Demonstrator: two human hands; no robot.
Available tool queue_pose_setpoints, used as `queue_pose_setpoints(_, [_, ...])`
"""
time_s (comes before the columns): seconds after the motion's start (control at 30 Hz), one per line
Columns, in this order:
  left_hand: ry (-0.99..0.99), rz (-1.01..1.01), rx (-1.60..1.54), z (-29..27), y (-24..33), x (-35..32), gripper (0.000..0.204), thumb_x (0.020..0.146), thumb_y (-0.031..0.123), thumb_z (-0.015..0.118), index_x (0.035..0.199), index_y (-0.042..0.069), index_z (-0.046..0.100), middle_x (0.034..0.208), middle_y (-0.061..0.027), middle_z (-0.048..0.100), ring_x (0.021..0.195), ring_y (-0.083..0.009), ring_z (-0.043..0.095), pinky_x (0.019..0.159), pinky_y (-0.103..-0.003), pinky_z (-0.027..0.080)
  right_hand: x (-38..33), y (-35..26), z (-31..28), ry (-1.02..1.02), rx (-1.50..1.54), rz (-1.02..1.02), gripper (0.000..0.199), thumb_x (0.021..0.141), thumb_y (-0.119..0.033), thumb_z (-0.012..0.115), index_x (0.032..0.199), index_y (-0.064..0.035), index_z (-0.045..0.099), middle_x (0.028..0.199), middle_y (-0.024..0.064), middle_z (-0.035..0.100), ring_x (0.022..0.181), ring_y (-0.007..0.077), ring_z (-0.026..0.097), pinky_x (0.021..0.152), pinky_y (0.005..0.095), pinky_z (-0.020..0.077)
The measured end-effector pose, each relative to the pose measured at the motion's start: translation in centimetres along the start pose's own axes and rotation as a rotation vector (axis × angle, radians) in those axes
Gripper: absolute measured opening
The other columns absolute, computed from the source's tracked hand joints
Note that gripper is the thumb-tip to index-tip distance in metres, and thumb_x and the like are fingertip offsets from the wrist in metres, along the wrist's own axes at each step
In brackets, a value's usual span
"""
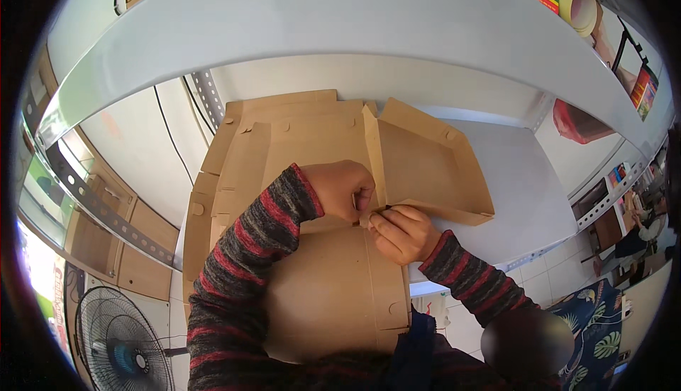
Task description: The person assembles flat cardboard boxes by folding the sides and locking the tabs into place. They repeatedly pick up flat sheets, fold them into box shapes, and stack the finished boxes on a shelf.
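My left hand [347,189] curls at the near left corner of the cardboard box [424,164], whether gripping I cannot tell; my right hand [404,233] pinches that corner.

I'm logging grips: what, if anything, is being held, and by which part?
The partly folded cardboard box: the right hand pinches its near-left corner. The left hand is there too, its exact contact hidden.
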State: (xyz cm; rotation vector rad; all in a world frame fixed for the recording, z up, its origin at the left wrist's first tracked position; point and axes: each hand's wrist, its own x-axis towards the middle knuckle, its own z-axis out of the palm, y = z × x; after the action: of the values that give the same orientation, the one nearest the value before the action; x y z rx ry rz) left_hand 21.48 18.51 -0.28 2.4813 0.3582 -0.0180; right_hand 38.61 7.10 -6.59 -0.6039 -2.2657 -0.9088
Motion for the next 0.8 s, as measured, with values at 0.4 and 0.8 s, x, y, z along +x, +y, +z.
queue_pose_setpoints(0.4, [0.145,-0.052,0.18,0.5,1.8,-1.1,0.02,0.068,0.013,0.074,0.076,0.0,0.061,0.07,-0.0109,0.064,0.067,-0.0247,0.063,0.061,-0.033,0.049,0.1,-0.4,0.0,-0.026,-0.173,0.229,0.007,0.077,-0.015,0.066,0.077,-0.0101,0.061,0.097,0.0037,0.065,0.073,0.0133,0.056,0.059,0.0256,0.0432])
queue_pose_setpoints(0.8, [0.216,-0.047,0.225,1.1,1.9,-0.9,0.016,0.072,0.016,0.071,0.07,0.003,0.062,0.066,-0.0117,0.062,0.066,-0.0296,0.063,0.06,-0.037,0.049,-0.5,-0.4,0.8,-0.06,-0.235,0.33,0.007,0.075,-0.019,0.063,0.08,-0.0146,0.06,0.097,-0.0013,0.061,0.089,0.0141,0.054,0.075,0.0306,0.0343])
